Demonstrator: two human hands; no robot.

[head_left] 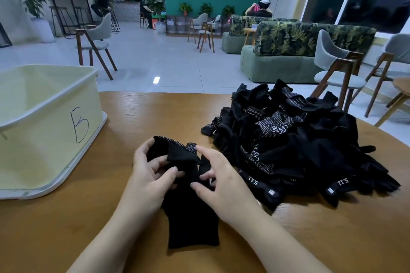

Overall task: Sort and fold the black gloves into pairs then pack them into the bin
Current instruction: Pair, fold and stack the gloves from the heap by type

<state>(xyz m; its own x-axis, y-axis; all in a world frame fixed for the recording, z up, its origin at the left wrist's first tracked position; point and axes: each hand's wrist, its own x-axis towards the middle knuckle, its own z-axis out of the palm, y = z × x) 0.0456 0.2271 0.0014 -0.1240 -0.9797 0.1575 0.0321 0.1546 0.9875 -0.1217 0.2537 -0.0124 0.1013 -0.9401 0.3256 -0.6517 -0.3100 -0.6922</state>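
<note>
**Both hands on a black glove at the table's near edge**

A black glove (190,217) lies flat on the wooden table (66,228), its cuff toward the person and its finger end pointing away. The finger end is lifted and folded back, showing a strip of white grip dots along the fold.

The left hand (148,175) grips that folded part from the left: the thumb lies across the top of the fabric and the fingers curl in under and around it. The right hand (219,182) comes in from the right, its fingers bent, with the fingertips pressing and pinching the glove's narrow finger strips just beside the left thumb. Both hands have hold of this same glove.

Right of the glove, close by but apart from it, sits the pile (295,139) of loose black gloves, heaped and tangled, some showing dotted palms and white printed cuffs.

Left of the glove, well apart from it, stands the bin (51,131), a pale cream tub with a white rim and a hand-drawn mark on its near wall. Its inside is only partly visible; what shows is bare.
</note>
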